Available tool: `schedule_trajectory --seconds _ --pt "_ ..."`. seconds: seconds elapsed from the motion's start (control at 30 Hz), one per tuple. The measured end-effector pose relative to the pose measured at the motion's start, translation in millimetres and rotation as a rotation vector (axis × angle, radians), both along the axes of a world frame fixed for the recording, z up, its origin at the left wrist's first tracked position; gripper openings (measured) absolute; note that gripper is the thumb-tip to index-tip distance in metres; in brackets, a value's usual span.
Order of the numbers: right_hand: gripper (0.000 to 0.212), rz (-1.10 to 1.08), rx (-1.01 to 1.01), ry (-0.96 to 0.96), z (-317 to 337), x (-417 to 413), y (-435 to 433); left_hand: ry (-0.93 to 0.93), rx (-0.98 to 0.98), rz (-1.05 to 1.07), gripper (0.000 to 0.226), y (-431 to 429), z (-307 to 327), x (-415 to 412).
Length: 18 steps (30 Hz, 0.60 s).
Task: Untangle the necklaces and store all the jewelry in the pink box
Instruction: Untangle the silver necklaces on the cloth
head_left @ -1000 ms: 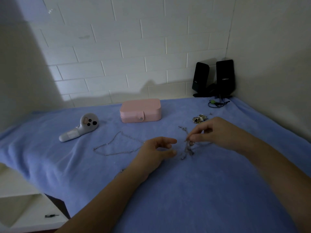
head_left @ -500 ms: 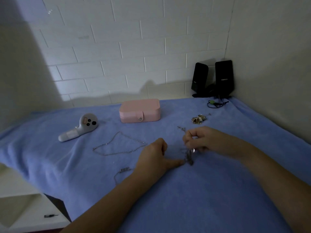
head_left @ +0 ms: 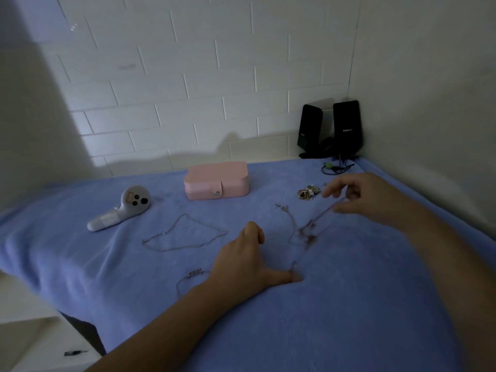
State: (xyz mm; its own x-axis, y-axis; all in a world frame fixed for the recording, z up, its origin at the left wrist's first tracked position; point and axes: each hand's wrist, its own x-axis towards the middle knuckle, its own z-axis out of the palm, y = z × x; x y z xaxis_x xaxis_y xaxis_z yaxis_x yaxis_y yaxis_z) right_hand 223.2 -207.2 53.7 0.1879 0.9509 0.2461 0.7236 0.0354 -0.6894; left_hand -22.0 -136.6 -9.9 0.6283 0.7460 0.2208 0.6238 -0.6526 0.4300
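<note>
Silver, thread-thin and limp, the tangled necklaces [head_left: 308, 232] lie on the blue cloth [head_left: 349, 304]. They look light and slippery, and likely to kink under a hard pull, so take one strand close to the knot. At the knot's six o'clock the left hand [head_left: 249, 264] pins a chain end under a flat thumb; at two o'clock the right hand [head_left: 370, 200] pinches a strand. The closed pink box [head_left: 216, 179] sits at eleven o'clock. Lettering on the nameplate necklace [head_left: 194, 273] and the speaker [head_left: 347, 127] is too blurred to read.
</note>
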Motion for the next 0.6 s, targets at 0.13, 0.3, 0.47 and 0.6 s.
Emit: schedule_trajectory --seconds 0.13,0.3,0.47,0.6 --pt "0.020 -0.251 0.171 0.327 -6 17 9 0.034 0.014 -0.005 0.078 -2 2 0" --pt "0.029 -0.149 -0.098 1.103 -6 14 6 0.059 0.030 -0.018 0.077 -4 2 0" --pt "0.024 -0.076 -0.121 0.897 -3 14 3 0.075 0.044 -0.018 0.078 -4 1 1" --pt "0.020 -0.174 -0.205 0.262 -6 32 -3 0.039 0.035 -0.062 0.080 -2 -3 0"
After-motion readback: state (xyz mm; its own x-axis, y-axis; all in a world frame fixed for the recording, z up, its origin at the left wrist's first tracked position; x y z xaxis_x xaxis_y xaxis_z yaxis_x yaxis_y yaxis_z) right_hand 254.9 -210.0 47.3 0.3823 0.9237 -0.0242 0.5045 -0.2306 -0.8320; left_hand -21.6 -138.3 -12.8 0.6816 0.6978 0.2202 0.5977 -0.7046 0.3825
